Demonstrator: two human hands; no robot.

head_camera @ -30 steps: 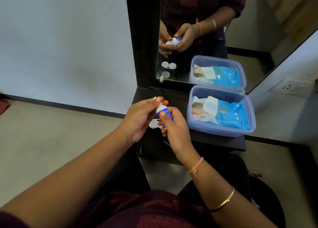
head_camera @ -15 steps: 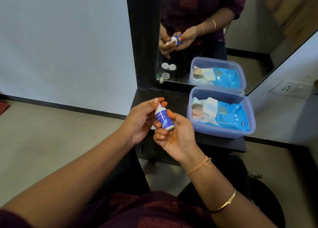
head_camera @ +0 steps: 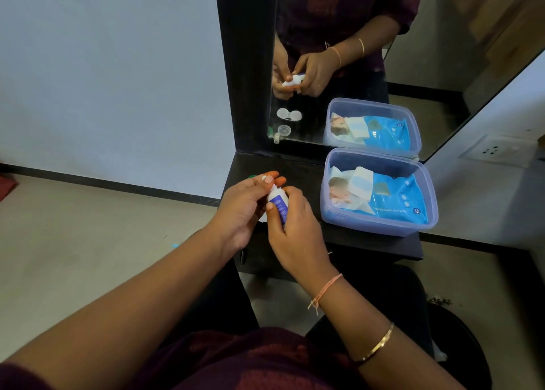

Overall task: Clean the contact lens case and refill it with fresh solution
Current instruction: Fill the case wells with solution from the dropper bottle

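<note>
Just left of the frame's centre, the right hand (head_camera: pixel 295 236) grips a small white plastic bottle with a blue label (head_camera: pixel 277 203), thumb and fingers curled round its body and holding it tilted with its top towards the upper left. The left hand (head_camera: pixel 243 210) meets it from the left, its fingertips (head_camera: pixel 269 179) closed in a pinch on the bottle's white top; whether a cap sits there cannot be told. Both hands hover over the near-left part of a black shelf (head_camera: pixel 306 173). The white contact lens case (head_camera: pixel 262 219) lies on the shelf beneath them, only a pale sliver showing between the palms. In the mirror (head_camera: pixel 427 50) above, its two round cups appear side by side. Right of centre on the shelf stands a translucent blue plastic tub (head_camera: pixel 368 227) holding a blue pack of wet wipes (head_camera: pixel 395 198). The right wrist wears a pink thread band (head_camera: pixel 326 289), and a gold bangle (head_camera: pixel 379 344) sits lower down the forearm.
</note>
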